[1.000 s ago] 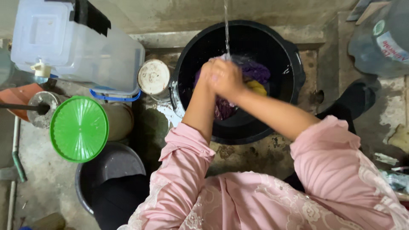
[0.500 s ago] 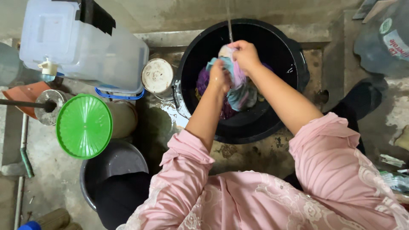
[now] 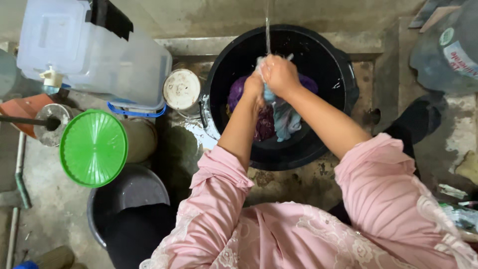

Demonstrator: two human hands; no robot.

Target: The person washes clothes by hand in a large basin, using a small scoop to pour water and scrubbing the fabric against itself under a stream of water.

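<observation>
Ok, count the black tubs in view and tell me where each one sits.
2. One tub sits under the running water, holding the wet cloth in both hands. The other is at lower left, below the green lid, partly hidden.

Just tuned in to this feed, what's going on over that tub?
A person in pink sleeves holds a pale blue cloth in both hands over a black tub, under a thin stream of water. The left hand and right hand are bunched together around the cloth's top, and it hangs down. A purple cloth lies in the tub.
</observation>
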